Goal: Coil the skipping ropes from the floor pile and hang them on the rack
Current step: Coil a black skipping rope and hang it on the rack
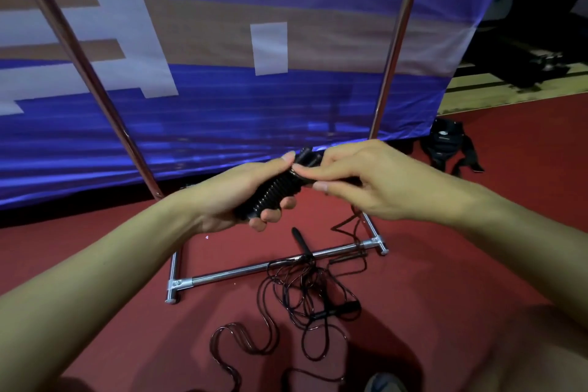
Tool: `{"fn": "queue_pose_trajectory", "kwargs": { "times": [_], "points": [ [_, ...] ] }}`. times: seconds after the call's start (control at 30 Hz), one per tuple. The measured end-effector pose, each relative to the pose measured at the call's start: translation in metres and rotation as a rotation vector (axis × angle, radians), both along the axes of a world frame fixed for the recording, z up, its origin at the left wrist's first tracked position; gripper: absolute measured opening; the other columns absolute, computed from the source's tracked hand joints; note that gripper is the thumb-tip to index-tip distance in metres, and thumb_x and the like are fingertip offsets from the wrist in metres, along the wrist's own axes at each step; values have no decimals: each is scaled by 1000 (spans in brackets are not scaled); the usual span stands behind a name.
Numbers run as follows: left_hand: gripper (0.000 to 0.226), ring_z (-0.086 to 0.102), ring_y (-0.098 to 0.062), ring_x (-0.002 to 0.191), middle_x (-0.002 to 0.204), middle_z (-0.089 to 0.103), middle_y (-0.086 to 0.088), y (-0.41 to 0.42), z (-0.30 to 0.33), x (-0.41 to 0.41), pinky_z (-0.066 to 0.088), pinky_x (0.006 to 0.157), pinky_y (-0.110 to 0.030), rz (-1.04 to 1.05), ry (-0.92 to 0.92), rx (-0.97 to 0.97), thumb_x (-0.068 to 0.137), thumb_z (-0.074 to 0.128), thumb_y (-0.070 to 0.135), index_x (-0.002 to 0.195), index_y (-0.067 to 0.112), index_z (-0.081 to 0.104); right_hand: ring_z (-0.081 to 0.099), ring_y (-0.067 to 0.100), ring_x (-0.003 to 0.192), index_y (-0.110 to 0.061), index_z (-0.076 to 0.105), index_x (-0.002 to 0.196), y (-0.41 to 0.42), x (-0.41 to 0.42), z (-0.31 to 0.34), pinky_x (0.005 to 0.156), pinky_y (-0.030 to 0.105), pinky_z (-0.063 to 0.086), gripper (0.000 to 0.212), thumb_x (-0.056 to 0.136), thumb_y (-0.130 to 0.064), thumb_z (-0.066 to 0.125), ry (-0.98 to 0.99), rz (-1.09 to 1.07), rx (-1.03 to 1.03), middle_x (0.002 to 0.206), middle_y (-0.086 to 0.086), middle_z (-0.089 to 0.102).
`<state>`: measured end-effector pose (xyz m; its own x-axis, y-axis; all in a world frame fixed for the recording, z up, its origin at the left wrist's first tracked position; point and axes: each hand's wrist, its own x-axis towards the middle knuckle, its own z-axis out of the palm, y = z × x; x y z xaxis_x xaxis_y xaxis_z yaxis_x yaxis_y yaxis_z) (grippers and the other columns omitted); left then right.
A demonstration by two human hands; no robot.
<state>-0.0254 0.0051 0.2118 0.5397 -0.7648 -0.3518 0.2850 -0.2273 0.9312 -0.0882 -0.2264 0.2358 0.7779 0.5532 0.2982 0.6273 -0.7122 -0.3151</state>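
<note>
My left hand (245, 197) grips the black ribbed handles of a skipping rope (273, 195), held level above the floor. My right hand (346, 175) pinches the far end of those handles between thumb and fingers. Below lies a tangled pile of dark skipping ropes (305, 293) on the red floor, with loose black handles among the loops. The chrome rack (254, 269) stands just behind the pile, its base bar low and two uprights rising to either side. Dark items hang at the top of the rack, mostly cut off.
A blue, white and tan banner (222, 73) hangs behind the rack. A black strapped bag (448, 143) lies on the floor at the right. Wooden flooring and dark gear sit at the far right. The red floor around the pile is open.
</note>
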Motion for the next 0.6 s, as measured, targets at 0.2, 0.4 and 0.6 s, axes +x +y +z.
{"fn": "queue_pose_trajectory", "kwargs": {
  "times": [0.2, 0.4, 0.6],
  "points": [
    [38, 34, -10, 47, 72, 50, -1, -9, 5, 2, 27, 38, -18, 98, -191, -16, 102, 50, 48, 114, 13, 61, 69, 5, 62, -27, 69, 91, 5, 1, -3, 65, 22, 53, 12, 93, -37, 73, 352, -343, 248, 73, -9, 72],
    [58, 30, -9, 43, 65, 47, -1, -13, 7, -3, 24, 35, -17, 71, -224, -9, 92, 56, 52, 119, 1, 53, 70, 7, 72, -7, 76, 101, -11, 7, -7, 73, 20, 56, 34, 107, -28, 50, 769, -118, 103, 84, 6, 78],
    [21, 32, -5, 37, 61, 44, -1, -7, 11, -9, 26, 33, -16, -147, -131, -1, 93, 65, 52, 84, 35, 75, 71, -4, 84, -20, 77, 97, -23, 17, -17, 81, 15, 49, 16, 102, -25, 63, 560, -14, -34, 85, -18, 75]
  ]
}}
